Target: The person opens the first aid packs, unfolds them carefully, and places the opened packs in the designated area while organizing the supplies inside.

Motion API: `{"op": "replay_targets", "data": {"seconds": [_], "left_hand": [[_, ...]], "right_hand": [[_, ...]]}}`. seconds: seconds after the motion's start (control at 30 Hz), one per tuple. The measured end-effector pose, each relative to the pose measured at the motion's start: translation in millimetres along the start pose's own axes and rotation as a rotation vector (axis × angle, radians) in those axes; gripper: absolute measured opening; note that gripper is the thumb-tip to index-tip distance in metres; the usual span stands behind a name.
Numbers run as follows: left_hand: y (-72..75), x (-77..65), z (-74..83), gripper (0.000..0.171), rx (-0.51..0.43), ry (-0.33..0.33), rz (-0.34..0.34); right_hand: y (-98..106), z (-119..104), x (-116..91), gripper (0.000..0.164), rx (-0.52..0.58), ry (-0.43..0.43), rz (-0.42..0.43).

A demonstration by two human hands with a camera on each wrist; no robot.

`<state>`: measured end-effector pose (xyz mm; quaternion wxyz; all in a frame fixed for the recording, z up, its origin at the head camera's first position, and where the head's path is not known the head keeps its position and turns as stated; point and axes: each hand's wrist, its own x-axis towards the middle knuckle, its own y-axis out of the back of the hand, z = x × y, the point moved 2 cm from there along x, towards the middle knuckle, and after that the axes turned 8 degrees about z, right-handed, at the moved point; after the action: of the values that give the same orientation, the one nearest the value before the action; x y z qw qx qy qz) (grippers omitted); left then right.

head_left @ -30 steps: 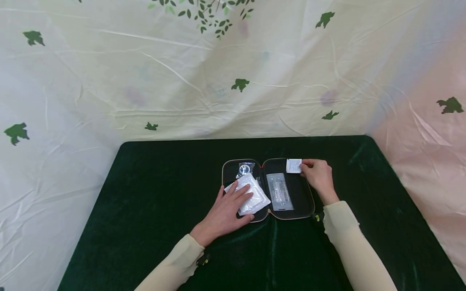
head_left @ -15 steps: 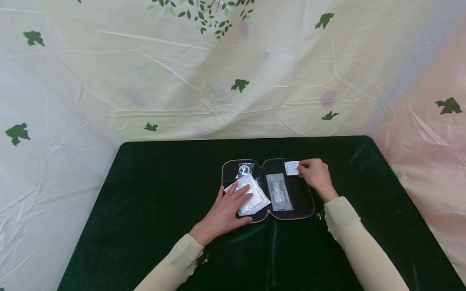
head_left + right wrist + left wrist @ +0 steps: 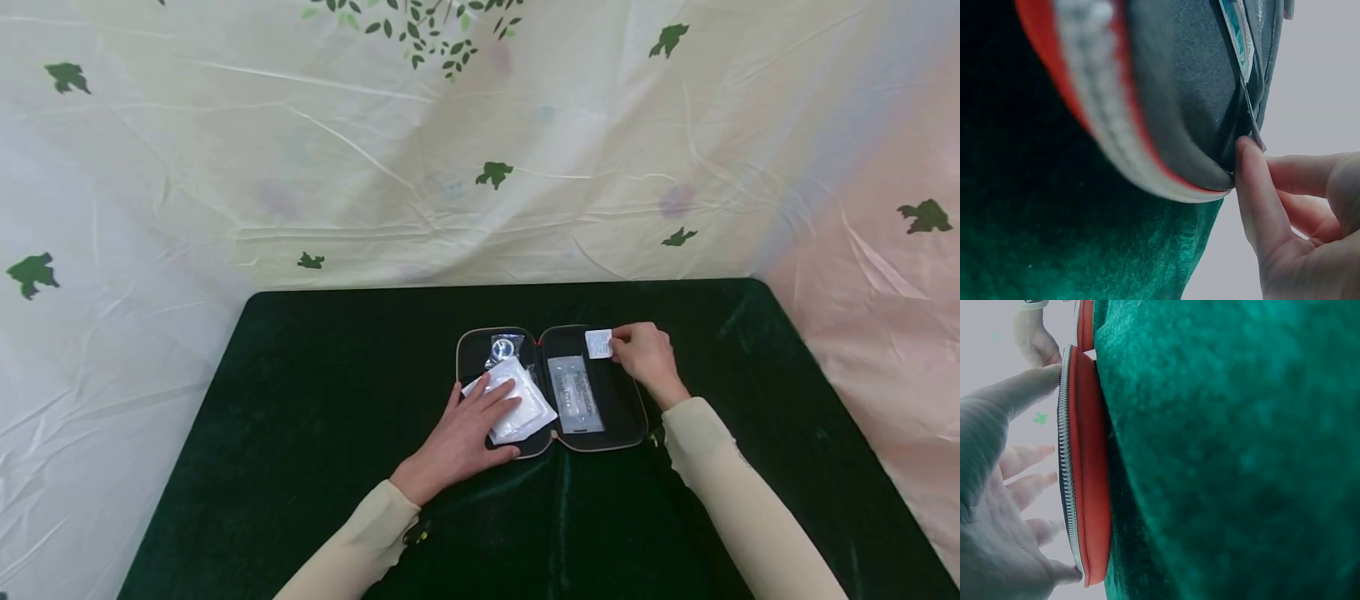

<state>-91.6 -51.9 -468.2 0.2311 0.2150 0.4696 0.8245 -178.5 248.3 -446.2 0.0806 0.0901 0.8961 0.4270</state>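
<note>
An unzipped case (image 3: pixel 625 408) lies spread on the table, black inside, with a red shell (image 3: pixel 1091 475) and a silver zip in the left wrist view. My left hand (image 3: pixel 459 440) rests with spread fingers on white flat packets (image 3: pixel 531 415) in its left half. At the far right corner, my right hand (image 3: pixel 647 357) pinches a small white printed packet (image 3: pixel 597 343) by its edge. The right wrist view shows the thumb and finger (image 3: pixel 1257 181) right at the case's rim. A clear sealed pouch (image 3: pixel 575 396) with print lies in the right half.
A round ring-shaped item (image 3: pixel 504 349) in clear plastic sits at the back of the left half. Dark green velvet cloth (image 3: pixel 337 375) covers the table. Behind it hangs a pale curtain (image 3: pixel 360 192) with leaf prints.
My right hand has shifted slightly left with the small white packet, further over the case's right half. My left hand has stayed in place on the white packets.
</note>
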Motion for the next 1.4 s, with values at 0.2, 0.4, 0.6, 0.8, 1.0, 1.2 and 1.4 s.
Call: {"op": "replay_targets", "data": {"seconds": [0.2,0.4,0.6,0.8,1.0,1.2,1.4], "left_hand": [[0.2,-0.3,-0.4,0.071,-0.002,0.000,0.001],[0.2,-0.2,-0.5,0.071,-0.011,-0.002,0.004],[-0.4,-0.4,-0.2,0.071,-0.009,-0.003,0.004],[-0.8,-0.4,-0.1,0.071,-0.013,-0.009,0.005],[-0.3,-0.5,0.8,0.070,-0.015,-0.014,0.007],[-0.6,-0.3,1.5,0.070,-0.011,-0.009,0.003],[0.1,-0.8,1.5,0.070,-0.013,-0.010,0.006]], "right_hand": [[-5,-4,-2,0.030,0.002,0.024,-0.022],[-8,-6,-3,0.029,-0.040,0.072,-0.005],[-11,-7,-1,0.028,-0.071,0.116,-0.004],[-10,-6,0,0.034,-0.043,0.104,-0.095],[-11,-8,-1,0.036,-0.026,0.104,-0.152],[-13,-9,0,0.034,-0.011,0.110,-0.133],[-9,-10,-1,0.037,0.077,0.040,-0.222]]}}
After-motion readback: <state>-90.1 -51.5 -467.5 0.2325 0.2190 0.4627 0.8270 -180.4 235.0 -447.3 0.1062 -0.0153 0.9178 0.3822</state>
